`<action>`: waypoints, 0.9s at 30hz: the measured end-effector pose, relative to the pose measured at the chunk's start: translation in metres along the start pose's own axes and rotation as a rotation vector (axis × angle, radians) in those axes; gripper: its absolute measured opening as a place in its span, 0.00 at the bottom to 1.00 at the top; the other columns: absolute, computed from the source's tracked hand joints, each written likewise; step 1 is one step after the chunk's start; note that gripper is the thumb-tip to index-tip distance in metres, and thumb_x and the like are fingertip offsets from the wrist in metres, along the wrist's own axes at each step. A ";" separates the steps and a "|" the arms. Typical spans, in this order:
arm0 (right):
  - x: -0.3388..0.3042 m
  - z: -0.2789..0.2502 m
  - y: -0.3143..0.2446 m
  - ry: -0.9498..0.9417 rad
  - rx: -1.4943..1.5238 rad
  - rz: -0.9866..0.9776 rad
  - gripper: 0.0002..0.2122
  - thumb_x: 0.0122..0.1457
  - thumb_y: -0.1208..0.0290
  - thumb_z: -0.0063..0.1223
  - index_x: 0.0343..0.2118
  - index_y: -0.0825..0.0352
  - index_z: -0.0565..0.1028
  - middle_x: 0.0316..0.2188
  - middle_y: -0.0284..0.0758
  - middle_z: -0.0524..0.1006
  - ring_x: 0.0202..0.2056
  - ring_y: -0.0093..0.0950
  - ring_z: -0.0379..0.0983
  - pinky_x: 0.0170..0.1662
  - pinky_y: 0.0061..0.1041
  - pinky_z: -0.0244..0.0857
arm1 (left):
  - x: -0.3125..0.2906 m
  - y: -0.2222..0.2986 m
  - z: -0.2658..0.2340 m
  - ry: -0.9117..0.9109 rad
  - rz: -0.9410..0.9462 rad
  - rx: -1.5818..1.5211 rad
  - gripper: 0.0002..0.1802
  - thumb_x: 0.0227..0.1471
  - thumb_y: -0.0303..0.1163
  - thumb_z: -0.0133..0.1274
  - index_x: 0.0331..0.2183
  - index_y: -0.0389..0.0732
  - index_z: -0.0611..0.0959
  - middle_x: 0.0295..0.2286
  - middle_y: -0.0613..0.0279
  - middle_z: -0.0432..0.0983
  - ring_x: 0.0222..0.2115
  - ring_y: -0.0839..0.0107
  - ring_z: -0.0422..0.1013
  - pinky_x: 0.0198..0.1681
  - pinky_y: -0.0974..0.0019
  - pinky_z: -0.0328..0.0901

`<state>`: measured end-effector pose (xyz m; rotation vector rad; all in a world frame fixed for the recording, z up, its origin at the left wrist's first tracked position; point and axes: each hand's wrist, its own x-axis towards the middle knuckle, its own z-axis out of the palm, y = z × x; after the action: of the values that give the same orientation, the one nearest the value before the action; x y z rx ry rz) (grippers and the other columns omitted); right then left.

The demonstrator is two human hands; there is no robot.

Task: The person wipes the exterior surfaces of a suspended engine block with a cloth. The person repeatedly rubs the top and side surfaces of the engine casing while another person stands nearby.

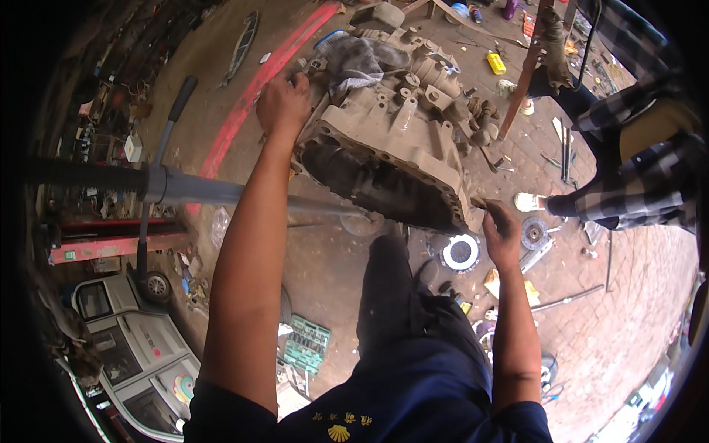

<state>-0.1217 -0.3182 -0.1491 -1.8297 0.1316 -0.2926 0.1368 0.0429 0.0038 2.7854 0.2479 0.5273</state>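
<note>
A large, dirty metal gearbox hangs or rests in front of me, its wide bell-shaped opening turned toward my legs. At its upper left, my left hand is closed against the housing, fingertips partly hidden behind it. My right hand grips the rim at the lower right edge, thumb and fingers around the flange. A grey rag lies over the top of the casing. Beneath the gearbox, a grey metal pole of a stand runs in from the left to a round plate.
On the floor lie a clutch pressure plate, a clutch disc, and a green socket set case. A person in a checked shirt is at the right. A silver van stands lower left. A yellow box lies beyond the gearbox.
</note>
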 end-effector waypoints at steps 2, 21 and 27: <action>0.010 -0.002 0.000 -0.018 0.004 0.041 0.09 0.62 0.82 0.54 0.45 0.73 0.78 0.39 0.36 0.80 0.40 0.23 0.78 0.46 0.22 0.71 | 0.001 0.002 0.000 -0.002 -0.004 -0.002 0.22 0.57 0.49 0.44 0.42 0.50 0.87 0.38 0.43 0.81 0.42 0.40 0.76 0.45 0.46 0.70; 0.031 -0.007 -0.022 -0.154 0.432 0.520 0.10 0.64 0.69 0.57 0.42 0.71 0.78 0.34 0.29 0.79 0.38 0.19 0.72 0.44 0.19 0.64 | 0.001 -0.003 0.005 0.003 -0.005 0.009 0.22 0.57 0.48 0.46 0.42 0.47 0.86 0.39 0.44 0.81 0.42 0.41 0.76 0.45 0.45 0.70; 0.045 -0.012 -0.012 -0.289 0.334 0.395 0.09 0.62 0.68 0.61 0.36 0.70 0.79 0.31 0.28 0.79 0.35 0.19 0.72 0.42 0.20 0.65 | 0.001 -0.002 0.005 0.018 0.022 -0.003 0.22 0.57 0.48 0.46 0.42 0.47 0.86 0.40 0.44 0.81 0.43 0.40 0.75 0.46 0.45 0.69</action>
<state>-0.0820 -0.3373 -0.1289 -1.4563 0.2238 0.2177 0.1396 0.0439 -0.0014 2.7847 0.2213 0.5582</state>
